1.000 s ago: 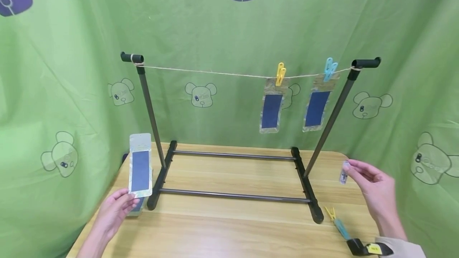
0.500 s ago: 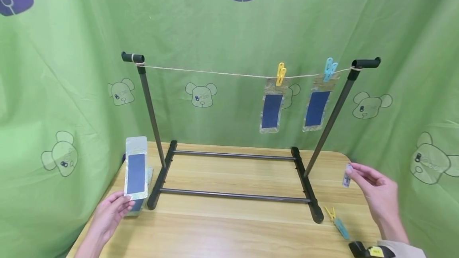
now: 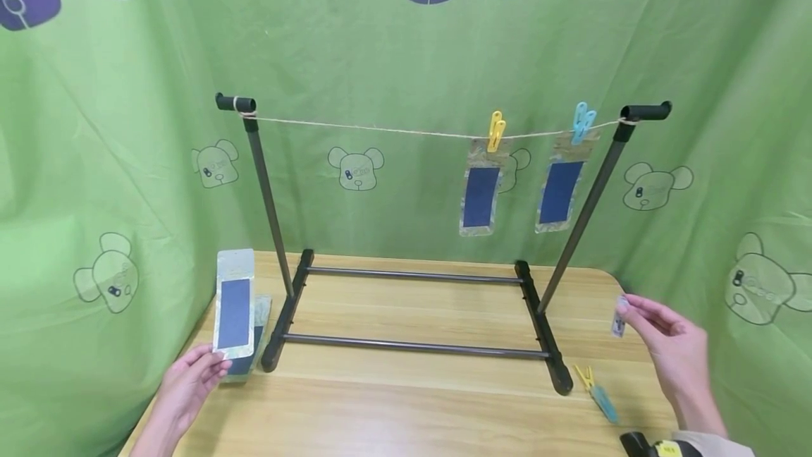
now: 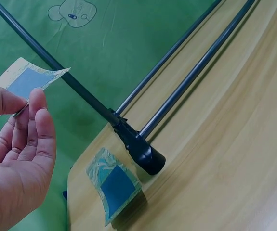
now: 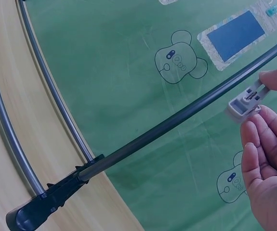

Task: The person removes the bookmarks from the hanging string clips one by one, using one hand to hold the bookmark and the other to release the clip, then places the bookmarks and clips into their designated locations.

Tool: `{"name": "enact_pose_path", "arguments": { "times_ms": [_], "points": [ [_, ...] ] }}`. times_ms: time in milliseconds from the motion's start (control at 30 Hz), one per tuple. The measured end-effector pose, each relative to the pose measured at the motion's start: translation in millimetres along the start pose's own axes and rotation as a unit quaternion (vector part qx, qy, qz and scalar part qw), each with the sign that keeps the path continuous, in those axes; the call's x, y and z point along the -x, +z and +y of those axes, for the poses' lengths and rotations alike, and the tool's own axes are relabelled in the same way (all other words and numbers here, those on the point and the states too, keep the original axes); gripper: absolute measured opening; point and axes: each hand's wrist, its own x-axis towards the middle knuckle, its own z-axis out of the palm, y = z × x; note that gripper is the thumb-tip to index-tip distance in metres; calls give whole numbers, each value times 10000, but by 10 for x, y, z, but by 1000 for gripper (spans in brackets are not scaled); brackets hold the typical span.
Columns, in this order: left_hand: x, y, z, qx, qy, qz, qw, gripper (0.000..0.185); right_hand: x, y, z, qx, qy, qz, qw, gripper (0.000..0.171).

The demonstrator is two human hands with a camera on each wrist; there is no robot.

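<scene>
My left hand (image 3: 190, 386) pinches the bottom edge of a tall paper card (image 3: 235, 312) with a dark blue rectangle, held upright above the table's left side. My right hand (image 3: 679, 358) holds a small grey-white clothespin (image 5: 244, 103) between thumb and fingers, beyond the stand's right post. On the string (image 3: 361, 127) hang two similar cards, one under a yellow clothespin (image 3: 496, 132) and one under a light blue clothespin (image 3: 583, 123). Behind the held card lies a stack of cards (image 4: 119, 185) on the table, partly hidden in the head view.
A black stand (image 3: 415, 348) with two posts carries the string across the wooden table (image 3: 380, 407). Near the right hand lie a yellow clothespin (image 3: 585, 376) and a blue one (image 3: 604, 404). Green printed curtain (image 3: 393, 224) surrounds the table.
My left hand with its card has moved slightly left and down. My right hand has drifted a little right and down with the clothespin. The hung cards have stayed put.
</scene>
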Motion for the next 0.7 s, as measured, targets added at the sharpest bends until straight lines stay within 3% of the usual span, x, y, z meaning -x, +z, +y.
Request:
{"name": "enact_pose_path", "arguments": {
  "times_ms": [533,700],
  "points": [
    [-11,-82,-45,149,-51,73,9998,23,-12,-87,154,-212,170,127,9996,34],
    [-7,-117,-67,100,-153,175,9997,24,-13,-122,209,23,264,182,9995,35]
  ]
}}
